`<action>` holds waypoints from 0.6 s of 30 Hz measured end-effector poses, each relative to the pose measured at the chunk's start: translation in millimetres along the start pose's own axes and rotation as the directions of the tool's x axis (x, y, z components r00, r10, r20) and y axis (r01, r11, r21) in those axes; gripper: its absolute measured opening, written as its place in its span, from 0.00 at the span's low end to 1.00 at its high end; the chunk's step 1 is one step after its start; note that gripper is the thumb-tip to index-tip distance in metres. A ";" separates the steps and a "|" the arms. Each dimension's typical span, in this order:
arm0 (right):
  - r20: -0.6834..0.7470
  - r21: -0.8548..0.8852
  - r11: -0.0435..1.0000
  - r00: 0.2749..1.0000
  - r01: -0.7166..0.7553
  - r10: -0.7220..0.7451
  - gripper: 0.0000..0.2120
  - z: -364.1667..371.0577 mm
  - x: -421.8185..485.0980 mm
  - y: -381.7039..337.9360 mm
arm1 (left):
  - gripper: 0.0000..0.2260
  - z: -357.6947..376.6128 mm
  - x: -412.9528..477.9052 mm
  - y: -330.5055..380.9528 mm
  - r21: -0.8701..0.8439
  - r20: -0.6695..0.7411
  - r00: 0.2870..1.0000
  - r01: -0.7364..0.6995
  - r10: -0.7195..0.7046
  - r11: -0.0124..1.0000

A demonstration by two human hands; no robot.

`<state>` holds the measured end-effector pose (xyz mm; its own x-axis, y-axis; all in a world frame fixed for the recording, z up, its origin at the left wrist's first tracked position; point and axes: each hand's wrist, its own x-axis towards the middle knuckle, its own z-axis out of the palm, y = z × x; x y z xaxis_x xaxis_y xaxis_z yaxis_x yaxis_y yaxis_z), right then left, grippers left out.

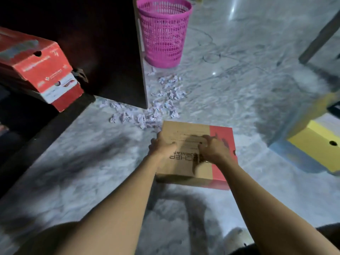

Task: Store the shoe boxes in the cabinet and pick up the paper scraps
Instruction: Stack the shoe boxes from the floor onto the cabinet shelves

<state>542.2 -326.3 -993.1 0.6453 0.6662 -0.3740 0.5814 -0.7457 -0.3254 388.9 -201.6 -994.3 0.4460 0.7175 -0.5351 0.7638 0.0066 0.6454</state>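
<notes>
A brown shoe box with a red band along its right side lies flat on the marble floor, near the middle of the view. Both hands rest on its lid: the left hand curls over the left edge, gripping it, while the right hand presses down on top with spread fingers. Whether the box is lifted off the floor cannot be told. Just beyond it, crumpled paper scraps are scattered around the corner of a dark cabinet. A red shoe box sits tilted inside the cabinet at left. A pink mesh bin stands beyond the scraps, and a yellow box lies at far right.
</notes>
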 end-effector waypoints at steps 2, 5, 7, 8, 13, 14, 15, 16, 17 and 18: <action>-0.005 -0.024 0.999 0.999 -0.033 0.033 0.26 10.1 -0.8 16.5 | 0.35 10.8 2.7 -10.7 -0.043 0.018 0.999 0.034 -0.033 0.998; -0.105 0.019 0.999 0.994 -0.038 0.040 0.25 18.0 -1.4 31.1 | 0.29 18.3 3.0 -20.0 -0.082 0.002 0.999 0.040 -0.040 0.996; -0.147 0.072 0.988 0.978 -0.137 0.146 0.31 21.8 -1.7 41.1 | 0.27 21.3 6.3 -31.0 -0.118 -0.019 0.997 0.073 -0.076 0.990; -0.129 0.113 0.969 0.964 -0.218 0.232 0.38 21.7 -2.2 46.2 | 0.26 22.1 8.4 -36.6 -0.147 -0.010 0.994 0.109 -0.112 0.983; 0.013 0.366 0.860 0.926 -0.356 0.377 0.58 22.3 2.0 63.7 | 0.22 17.1 8.1 -47.9 -0.272 0.100 0.966 0.257 -0.238 0.927; 0.004 0.377 0.868 0.938 -0.322 0.347 0.57 21.9 1.9 61.8 | 0.22 14.0 9.3 -48.8 -0.269 0.095 0.967 0.254 -0.237 0.929; -0.017 0.378 0.881 0.950 -0.283 0.313 0.56 21.1 2.1 58.9 | 0.23 9.3 8.5 -48.3 -0.262 0.078 0.969 0.248 -0.235 0.933; -0.044 0.378 0.892 0.958 -0.247 0.284 0.54 18.9 1.9 54.0 | 0.23 3.0 6.8 -46.9 -0.259 0.060 0.968 0.252 -0.244 0.932; -0.072 0.392 0.896 0.964 -0.209 0.256 0.52 15.8 2.8 48.9 | 0.23 -5.4 5.7 -46.4 -0.260 0.041 0.968 0.251 -0.249 0.932; -0.092 0.419 0.891 0.969 -0.172 0.230 0.51 10.7 3.6 42.5 | 0.22 -15.7 3.4 -46.0 -0.262 0.025 0.968 0.246 -0.249 0.933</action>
<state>563.9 -355.7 -1017.5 0.8045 0.4743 -0.3576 0.1991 -0.7825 -0.5899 347.9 -188.6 -1017.1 0.2534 0.6757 -0.6922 0.7006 0.3653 0.6130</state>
